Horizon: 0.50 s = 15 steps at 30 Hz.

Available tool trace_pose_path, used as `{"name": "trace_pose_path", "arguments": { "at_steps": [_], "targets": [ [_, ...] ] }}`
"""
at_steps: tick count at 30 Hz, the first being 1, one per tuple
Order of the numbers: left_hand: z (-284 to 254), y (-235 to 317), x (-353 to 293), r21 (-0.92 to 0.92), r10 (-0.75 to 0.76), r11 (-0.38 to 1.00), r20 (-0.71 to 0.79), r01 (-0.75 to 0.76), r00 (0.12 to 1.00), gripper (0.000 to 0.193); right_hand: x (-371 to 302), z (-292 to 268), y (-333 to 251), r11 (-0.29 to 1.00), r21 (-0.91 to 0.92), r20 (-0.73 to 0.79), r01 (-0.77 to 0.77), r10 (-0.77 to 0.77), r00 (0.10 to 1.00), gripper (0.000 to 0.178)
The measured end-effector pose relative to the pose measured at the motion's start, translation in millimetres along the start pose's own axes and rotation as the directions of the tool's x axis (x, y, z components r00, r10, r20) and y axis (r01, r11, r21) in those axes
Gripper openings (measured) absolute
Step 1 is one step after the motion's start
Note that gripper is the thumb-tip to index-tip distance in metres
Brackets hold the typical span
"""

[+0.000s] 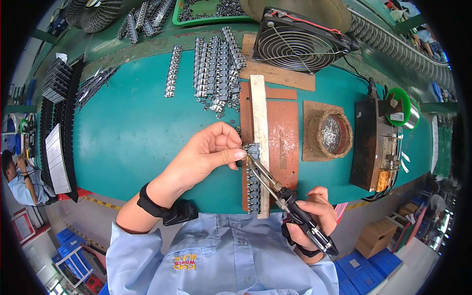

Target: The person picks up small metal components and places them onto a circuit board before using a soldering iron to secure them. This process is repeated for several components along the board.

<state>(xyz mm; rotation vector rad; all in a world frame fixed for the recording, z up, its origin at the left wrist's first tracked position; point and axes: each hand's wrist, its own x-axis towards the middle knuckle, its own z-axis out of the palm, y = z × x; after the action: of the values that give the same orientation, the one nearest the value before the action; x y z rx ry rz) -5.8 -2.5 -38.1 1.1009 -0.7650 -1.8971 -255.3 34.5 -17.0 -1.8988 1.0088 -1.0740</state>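
My right hand (318, 214) grips the black handle of a soldering iron (295, 207), which has a thin metal tube running beside its shaft. The iron's tip points up and left, meeting the upper part of a strip of small circuit boards (253, 189). That strip lies along the left side of a pale wooden bar (259, 105) on a reddish-brown board (284, 132). At the strip's upper end, close to the iron's tip, my left hand (209, 152) is closed with thumb and forefinger pinched. Whatever sits between those fingertips is too small to make out.
More circuit-board strips (211, 69) lie at the back, with small loose parts below them. A fan (300, 44) stands behind the brown board. On the right are a round pot (348, 135), a dark box (364, 147) and a solder spool (400, 105). Black racks (69, 142) line the left.
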Motion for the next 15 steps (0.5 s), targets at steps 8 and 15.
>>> {"name": "trace_pose_path", "arguments": {
  "at_steps": [8,15],
  "targets": [
    [-0.6,-0.2,0.0,0.006,-0.004,1.0,0.003,0.003,1.0,0.017,-7.0,-7.1,-0.3,1.0,0.024,0.046,-0.001,0.0,0.999,0.04],
    [1.0,0.1,0.0,0.009,-0.005,1.0,0.008,0.005,1.0,0.016,-45.5,8.1,13.1,0.914,-0.061,-0.61,-0.401,0.284,0.74,0.049]
  ]
}}
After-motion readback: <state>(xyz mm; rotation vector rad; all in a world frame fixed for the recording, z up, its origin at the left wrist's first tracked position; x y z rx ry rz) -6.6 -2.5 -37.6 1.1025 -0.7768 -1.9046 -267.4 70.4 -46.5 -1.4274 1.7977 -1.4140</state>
